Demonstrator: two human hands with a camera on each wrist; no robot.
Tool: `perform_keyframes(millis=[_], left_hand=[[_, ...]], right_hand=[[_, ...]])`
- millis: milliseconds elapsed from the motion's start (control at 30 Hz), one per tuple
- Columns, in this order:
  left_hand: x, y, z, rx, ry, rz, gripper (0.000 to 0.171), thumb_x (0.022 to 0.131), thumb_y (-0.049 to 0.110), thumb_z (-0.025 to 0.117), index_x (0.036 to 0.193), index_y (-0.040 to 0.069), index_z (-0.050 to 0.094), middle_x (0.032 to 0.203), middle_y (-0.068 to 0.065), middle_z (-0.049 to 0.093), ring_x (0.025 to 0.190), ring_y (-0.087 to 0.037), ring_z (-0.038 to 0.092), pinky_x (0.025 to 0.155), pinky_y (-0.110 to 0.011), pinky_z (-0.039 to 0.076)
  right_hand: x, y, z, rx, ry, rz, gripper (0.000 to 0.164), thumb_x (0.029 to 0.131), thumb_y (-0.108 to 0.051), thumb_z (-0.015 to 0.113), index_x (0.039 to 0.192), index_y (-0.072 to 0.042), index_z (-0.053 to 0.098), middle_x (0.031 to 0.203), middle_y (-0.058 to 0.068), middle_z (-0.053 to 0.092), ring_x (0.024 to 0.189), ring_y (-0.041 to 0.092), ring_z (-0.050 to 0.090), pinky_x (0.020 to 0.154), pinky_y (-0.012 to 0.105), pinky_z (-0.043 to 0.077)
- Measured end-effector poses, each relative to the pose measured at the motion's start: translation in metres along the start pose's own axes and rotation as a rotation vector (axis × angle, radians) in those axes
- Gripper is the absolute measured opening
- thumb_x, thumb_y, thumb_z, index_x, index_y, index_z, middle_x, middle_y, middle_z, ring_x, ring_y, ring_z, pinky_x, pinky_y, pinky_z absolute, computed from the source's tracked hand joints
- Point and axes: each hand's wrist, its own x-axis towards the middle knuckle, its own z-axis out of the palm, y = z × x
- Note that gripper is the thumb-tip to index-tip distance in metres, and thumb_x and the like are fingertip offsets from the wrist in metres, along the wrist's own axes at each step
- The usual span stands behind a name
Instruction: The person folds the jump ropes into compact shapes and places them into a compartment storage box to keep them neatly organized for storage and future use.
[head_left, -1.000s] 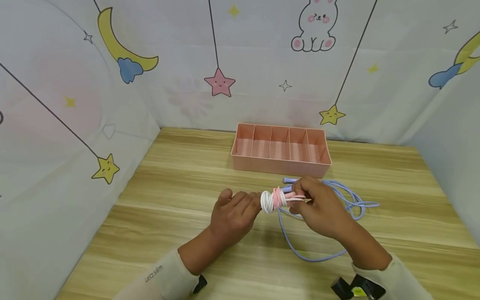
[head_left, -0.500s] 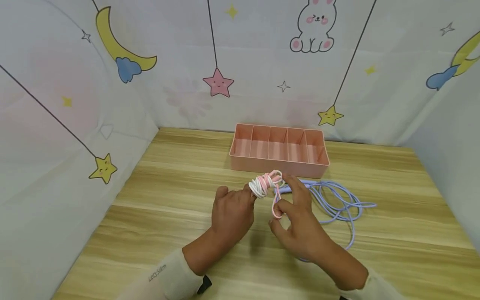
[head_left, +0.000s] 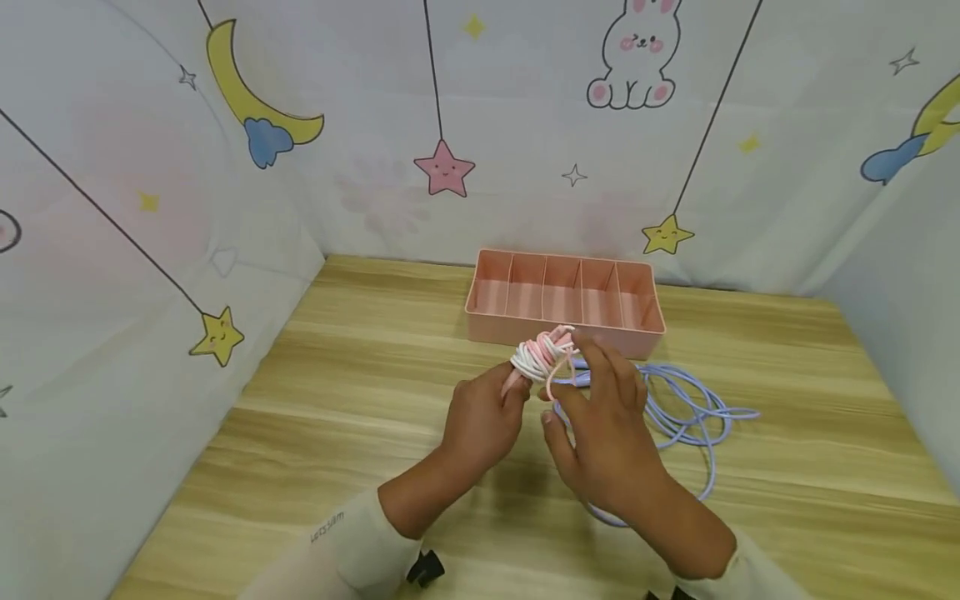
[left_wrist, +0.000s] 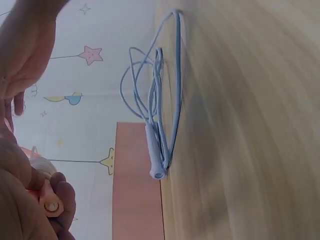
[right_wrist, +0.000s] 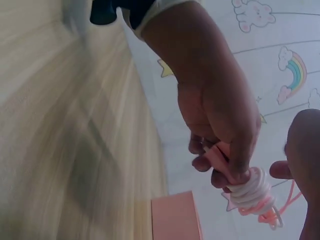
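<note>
A pink-and-white jump rope (head_left: pixel 534 358) is wound into a bundle around its pink handles. My left hand (head_left: pixel 483 417) grips the handles at the lower end; one pink handle end (left_wrist: pixel 52 206) shows in the left wrist view. My right hand (head_left: pixel 611 433) is at the bundle's upper right, its fingers bent around a loose pink loop of cord (head_left: pixel 551 385), with the thumb apart. Exactly how the fingertips hold the loop is partly hidden. In the right wrist view the wound cord (right_wrist: pixel 252 192) sits just beyond the left fingers.
A lilac jump rope (head_left: pixel 693 408) lies loosely coiled on the wooden table (head_left: pixel 337 350), partly behind my right hand. At the back stands a pink divided box (head_left: pixel 562 329), against a patterned cloth backdrop (head_left: pixel 517 100).
My right hand came off the handle ends and drew out a pink loop. My left hand turned and moved the bundle upward and tilted it; the right fingers now sit nearer the bundle.
</note>
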Motion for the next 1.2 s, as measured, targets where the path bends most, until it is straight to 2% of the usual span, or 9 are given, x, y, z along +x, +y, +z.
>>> perform_keyframes(millis=[100,233,367,500,700,867,1000,1100,1200], left_hand=[[-0.003,0.0,0.003,-0.064,-0.027,-0.101,0.013,0.1,0.021,0.066,0.089,0.015,0.067,0.063,0.01,0.055,0.053,-0.009,0.047,0.056,-0.035,0.044],[-0.009,-0.001,0.007,-0.095,-0.014,-0.121,0.013,0.101,0.02,0.063,0.107,0.011,0.069,0.076,0.007,0.064,0.068,-0.014,0.059,0.081,-0.047,0.047],[-0.013,-0.003,0.009,-0.167,-0.017,-0.115,0.019,0.101,0.013,0.056,0.116,0.009,0.067,0.095,0.003,0.07,0.086,-0.017,0.065,0.092,-0.049,0.044],[-0.014,-0.005,0.009,-0.214,-0.021,-0.098,0.019,0.102,0.01,0.053,0.117,0.009,0.065,0.102,-0.001,0.069,0.096,-0.021,0.063,0.094,-0.049,0.041],[-0.015,-0.008,0.01,-0.336,-0.055,-0.141,0.03,0.104,0.011,0.053,0.132,0.003,0.061,0.116,-0.009,0.065,0.109,-0.026,0.055,0.09,-0.046,0.043],[-0.014,-0.009,0.012,-0.647,-0.172,-0.223,0.034,0.109,0.012,0.048,0.139,-0.003,0.052,0.131,-0.014,0.06,0.126,-0.028,0.054,0.105,-0.044,0.044],[-0.013,-0.007,0.014,-0.811,-0.223,-0.303,0.027,0.108,0.011,0.051,0.127,-0.005,0.061,0.111,-0.012,0.066,0.106,-0.023,0.063,0.099,-0.044,0.049],[-0.013,-0.007,0.016,-0.893,-0.236,-0.363,0.024,0.106,0.01,0.056,0.12,-0.007,0.067,0.098,-0.009,0.068,0.093,-0.017,0.065,0.092,-0.04,0.051],[-0.013,-0.007,0.017,-0.95,-0.242,-0.415,0.026,0.104,0.008,0.06,0.123,-0.008,0.067,0.101,-0.009,0.072,0.092,-0.013,0.067,0.089,-0.034,0.053]], right_hand=[[0.003,0.005,-0.001,0.018,0.055,-0.016,0.023,0.097,-0.017,0.051,0.095,-0.001,0.068,0.15,0.027,0.04,0.132,0.048,0.033,0.1,0.062,0.026],[0.0,0.008,0.0,0.139,0.156,0.007,0.029,0.097,-0.019,0.053,0.107,0.001,0.071,0.143,0.024,0.048,0.127,0.045,0.041,0.1,0.056,0.03],[-0.005,0.01,0.002,0.226,0.241,0.108,0.034,0.095,-0.023,0.059,0.118,0.0,0.068,0.139,0.023,0.051,0.125,0.042,0.045,0.097,0.053,0.034],[-0.007,0.01,0.002,0.225,0.258,0.252,0.046,0.087,-0.013,0.063,0.131,0.002,0.059,0.138,0.024,0.051,0.125,0.041,0.047,0.098,0.055,0.035],[-0.004,0.01,0.001,0.257,0.172,0.472,0.063,0.083,-0.002,0.069,0.141,0.005,0.045,0.13,0.022,0.054,0.111,0.032,0.056,0.091,0.045,0.044],[-0.002,0.01,0.004,0.345,-0.066,0.649,0.045,0.094,-0.013,0.071,0.135,-0.003,0.055,0.109,0.007,0.068,0.088,0.018,0.067,0.074,0.036,0.054],[-0.001,0.01,0.009,0.47,-0.215,0.727,0.033,0.101,-0.023,0.067,0.128,-0.003,0.064,0.104,0.004,0.071,0.091,0.017,0.068,0.071,0.031,0.056],[0.0,0.012,0.013,0.534,-0.22,0.749,0.031,0.101,-0.022,0.067,0.124,0.0,0.067,0.101,0.007,0.072,0.087,0.019,0.069,0.064,0.029,0.057],[0.001,0.015,0.015,0.536,-0.205,0.74,0.029,0.1,-0.018,0.069,0.121,0.002,0.068,0.1,0.01,0.073,0.084,0.022,0.071,0.06,0.028,0.057]])
